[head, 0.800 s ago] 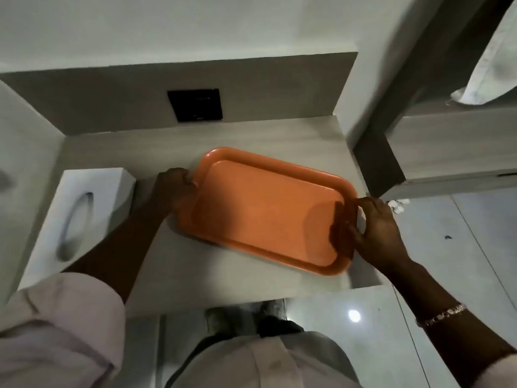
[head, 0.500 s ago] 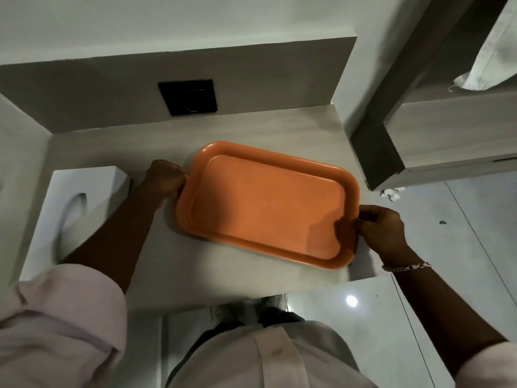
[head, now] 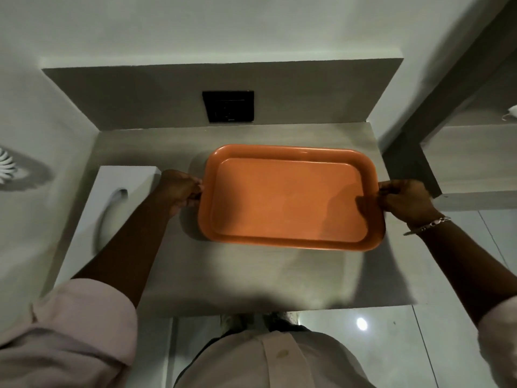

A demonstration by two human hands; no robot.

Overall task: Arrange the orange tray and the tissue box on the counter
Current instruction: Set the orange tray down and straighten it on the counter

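I find no brand or readable writing anywhere; the black wall plate (head: pixel 228 110) at upper centre carries a small pale mark along its lower edge, but it is too blurred to read.

The orange tray (head: pixel 288 200) sits in the centre of the frame, its long sides running left to right, and it holds nothing: only bare orange floor inside a raised rim. It lies over the grey counter (head: pixel 251 275), toward the counter's right end, though I cannot tell for sure whether it rests flat or is lifted slightly.

My left hand (head: pixel 179 191) is closed on the tray's left short edge, fingers curled around the rim. My right hand (head: pixel 405 200) pinches the right short edge the same way, and a silver bracelet (head: pixel 428 226) circles that wrist. So 2 hands grip 1 tray, one at each end.

The white tissue box (head: pixel 126 186) stands at the left of the frame on the same counter, just beside my left hand, its oval slot facing up. My left forearm crosses over part of it. Whether tissues show in the slot I cannot make out.

My pale rolled sleeve (head: pixel 84 317) fills the lower left corner.
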